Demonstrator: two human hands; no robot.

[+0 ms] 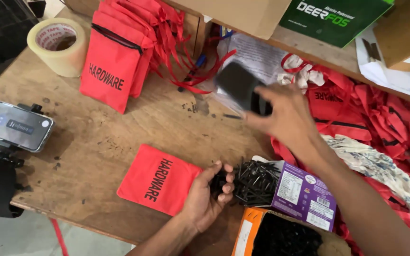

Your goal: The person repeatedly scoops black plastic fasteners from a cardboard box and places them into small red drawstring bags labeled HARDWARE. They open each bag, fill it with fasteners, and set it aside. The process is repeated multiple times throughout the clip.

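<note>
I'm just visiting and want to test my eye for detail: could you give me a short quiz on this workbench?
1. True or false: the left hand holds a bunch of black screws.
2. What does the right hand grip? A) a dark blurred object B) the tape roll C) the phone
3. Fill in: the single flat red pouch lies just ____ of the left hand.

Key: 1 true. 2 A; the dark object is too blurred to identify, while the tape roll and phone lie untouched. 3 left.
</note>
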